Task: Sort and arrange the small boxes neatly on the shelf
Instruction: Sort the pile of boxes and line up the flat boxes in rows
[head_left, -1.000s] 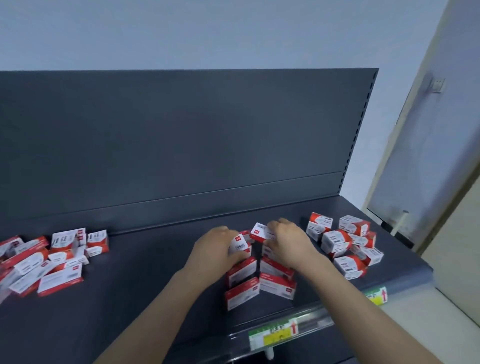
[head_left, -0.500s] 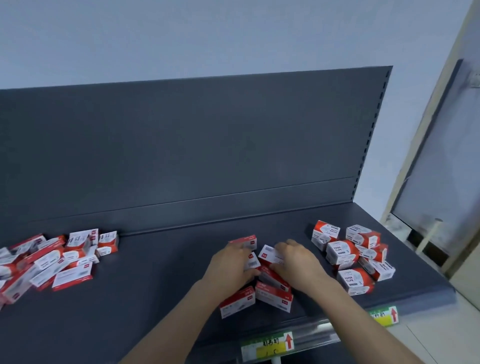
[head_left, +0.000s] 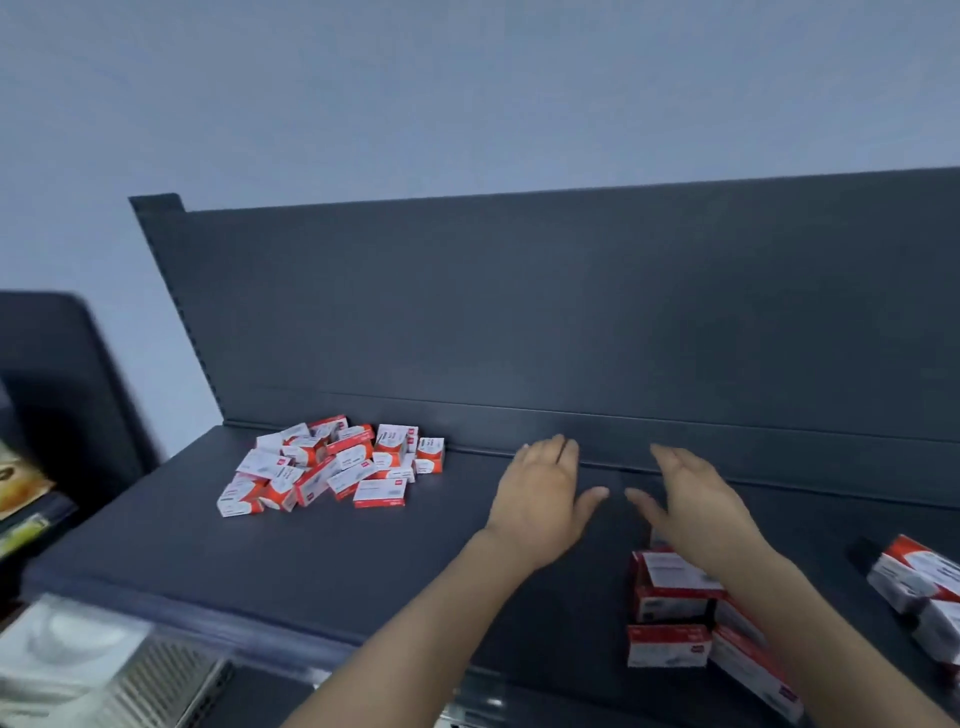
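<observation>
A dark grey back panel (head_left: 519, 312) is shown rising behind a dark grey shelf (head_left: 363, 561). A loose heap of small boxes (head_left: 332, 465), red and white, is seen at the far left of the shelf, close to the back panel. A tidier group of boxes (head_left: 670, 608) is set in rows at the near right, partly hidden by the right forearm. The left hand (head_left: 543, 499) and right hand (head_left: 696, 499) are held side by side between heap and group, palms down, fingers straight, thumbs nearly meeting; nothing is held. Contact with the shelf cannot be told. Further boxes (head_left: 919, 587) are cut off by the right edge.
</observation>
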